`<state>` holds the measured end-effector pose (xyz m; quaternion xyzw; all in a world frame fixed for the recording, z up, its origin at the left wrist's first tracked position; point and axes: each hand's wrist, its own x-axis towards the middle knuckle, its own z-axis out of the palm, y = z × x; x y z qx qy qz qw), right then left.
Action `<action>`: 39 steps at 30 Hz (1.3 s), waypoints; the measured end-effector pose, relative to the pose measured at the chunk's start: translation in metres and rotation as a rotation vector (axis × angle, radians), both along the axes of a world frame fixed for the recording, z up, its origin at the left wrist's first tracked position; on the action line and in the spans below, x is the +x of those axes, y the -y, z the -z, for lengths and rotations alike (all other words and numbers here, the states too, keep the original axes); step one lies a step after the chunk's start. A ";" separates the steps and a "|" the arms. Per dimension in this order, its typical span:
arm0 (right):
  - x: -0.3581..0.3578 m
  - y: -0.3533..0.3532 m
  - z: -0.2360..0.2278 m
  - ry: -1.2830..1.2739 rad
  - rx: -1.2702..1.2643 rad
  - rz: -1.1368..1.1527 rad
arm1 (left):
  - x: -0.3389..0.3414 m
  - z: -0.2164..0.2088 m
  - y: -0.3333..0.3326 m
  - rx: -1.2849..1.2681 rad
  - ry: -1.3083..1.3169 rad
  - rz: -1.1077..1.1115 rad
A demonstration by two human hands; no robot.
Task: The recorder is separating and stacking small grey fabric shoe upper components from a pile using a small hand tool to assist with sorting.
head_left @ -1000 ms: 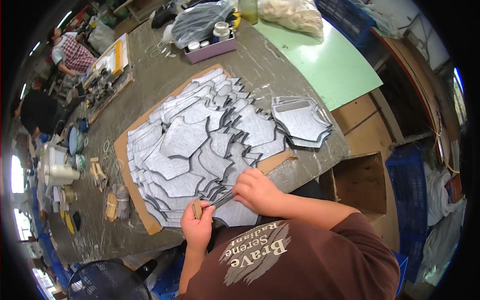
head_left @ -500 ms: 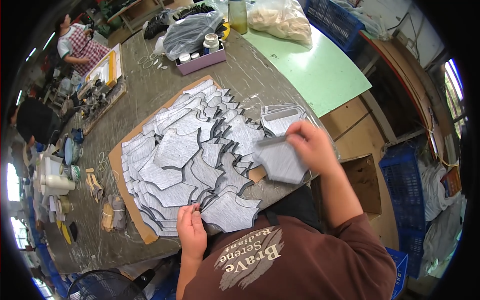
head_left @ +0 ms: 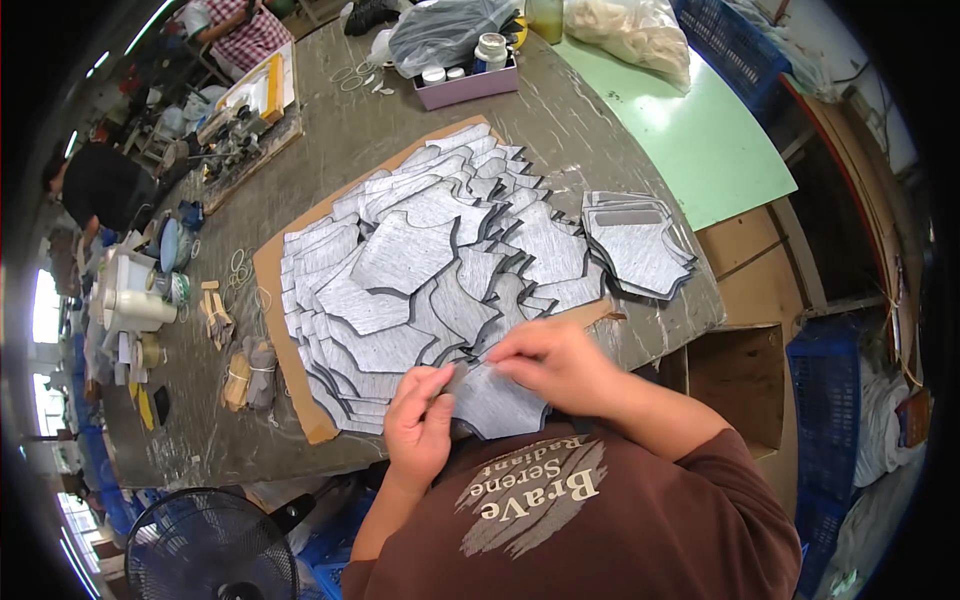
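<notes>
Close to my body, a grey fabric piece (head_left: 498, 402) with curved cut edges lies between my hands at the table's near edge. My left hand (head_left: 420, 425) is closed on its left side, thumb against fingers. My right hand (head_left: 555, 365) pinches its upper edge; the fingertips hide exactly what they grip there. Just beyond is a broad pile of overlapping grey fabric pieces (head_left: 410, 250) with dark undersides, spread over brown cardboard (head_left: 272, 290). To its right sits a small stack of similar pieces (head_left: 638, 255), the top one bearing a darker grey strip along its upper edge.
A purple box (head_left: 466, 92) with jars stands at the far side beside a grey plastic bag (head_left: 450, 35). Bundled fabric strips (head_left: 248, 373) lie left of the cardboard. A black fan (head_left: 212, 548) stands at lower left. Two other people are at the far left.
My right hand has left the strip-edged piece at the right stack and come down to the piece by my left hand. That piece now lies on the stack. The whole view has shifted.
</notes>
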<state>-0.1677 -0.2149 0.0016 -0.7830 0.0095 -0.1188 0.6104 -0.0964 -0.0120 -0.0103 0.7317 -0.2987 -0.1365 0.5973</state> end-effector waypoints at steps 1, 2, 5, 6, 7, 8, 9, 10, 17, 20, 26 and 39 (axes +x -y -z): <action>0.003 -0.013 0.004 -0.039 0.063 -0.026 | 0.000 -0.003 0.005 0.000 0.007 0.040; 0.007 -0.019 0.004 -0.093 0.087 -0.069 | 0.001 -0.002 0.006 0.003 0.009 0.033; 0.009 -0.027 0.002 -0.167 0.222 -0.069 | 0.002 -0.001 0.007 0.005 0.242 0.017; 0.009 -0.027 0.001 -0.163 0.217 -0.050 | 0.002 -0.001 0.007 0.014 0.273 0.023; 0.009 -0.027 0.004 -0.136 0.218 -0.052 | 0.002 -0.001 0.006 0.024 0.302 0.029; 0.008 -0.028 0.003 -0.135 0.192 -0.048 | 0.001 0.003 0.005 0.010 0.320 0.024; 0.008 -0.028 0.003 -0.134 0.166 -0.044 | 0.000 0.002 0.005 0.011 0.319 0.021; 0.008 -0.029 0.003 -0.135 0.167 -0.047 | 0.000 0.002 0.005 0.011 0.347 0.020; 0.008 -0.028 0.010 -0.132 0.191 -0.083 | -0.002 0.004 0.003 0.024 0.399 -0.005; 0.008 -0.028 0.012 -0.088 0.173 -0.089 | -0.004 0.007 0.003 0.021 0.388 -0.009; 0.005 -0.033 0.023 -0.146 0.416 -0.140 | -0.010 0.011 -0.001 -0.103 0.064 0.055; 0.001 -0.022 0.031 0.031 1.244 0.001 | 0.007 0.006 -0.009 0.065 0.220 -0.004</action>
